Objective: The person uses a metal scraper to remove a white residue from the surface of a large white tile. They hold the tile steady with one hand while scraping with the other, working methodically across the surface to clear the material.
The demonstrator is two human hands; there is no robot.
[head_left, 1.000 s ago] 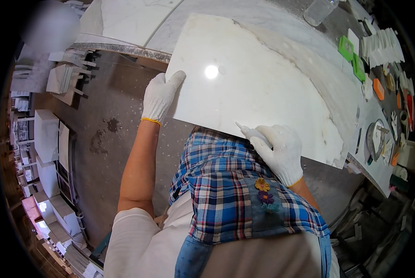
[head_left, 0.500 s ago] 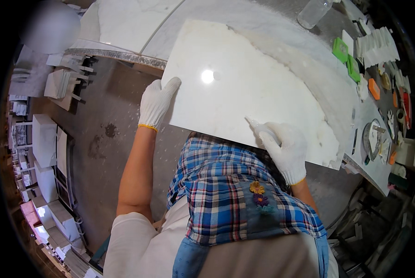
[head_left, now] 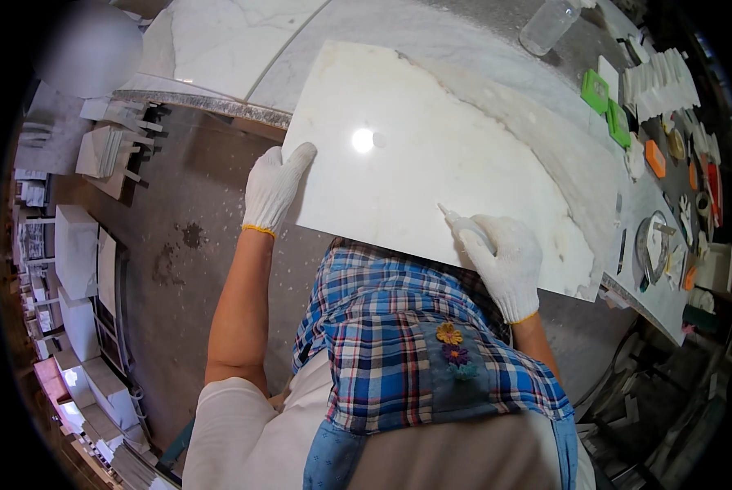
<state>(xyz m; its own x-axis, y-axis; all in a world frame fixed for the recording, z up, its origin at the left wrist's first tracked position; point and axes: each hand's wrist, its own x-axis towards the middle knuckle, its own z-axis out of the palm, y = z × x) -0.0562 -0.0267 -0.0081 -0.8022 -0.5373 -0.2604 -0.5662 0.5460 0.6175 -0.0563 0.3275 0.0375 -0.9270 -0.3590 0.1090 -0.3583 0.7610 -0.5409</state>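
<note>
A large white polished marble tile (head_left: 415, 155) with a grey-brown vein lies over the near edge of the worktable, its front side above my lap. My left hand (head_left: 272, 186), in a white knit glove with a yellow cuff, grips the tile's left edge, thumb on top and fingers hidden below. Near the tile's front edge, my gloved right hand (head_left: 501, 257) is closed on a slim pale pointed tool (head_left: 445, 211). The tip points away from me over the tile. Most of this tool is hidden by the glove, so its kind is unclear.
More pale marble (head_left: 227, 41) covers the worktable at the far left. A clear plastic bottle (head_left: 548, 28) stands at the back. To the right lie green blocks (head_left: 607, 102), a stack of white pieces (head_left: 660, 86), an orange block (head_left: 655, 158) and a tape roll (head_left: 653, 245).
The view has shifted slightly, and the tile sits a little lower in it. The pointed tip is slightly further right. Both hands keep their holds.
</note>
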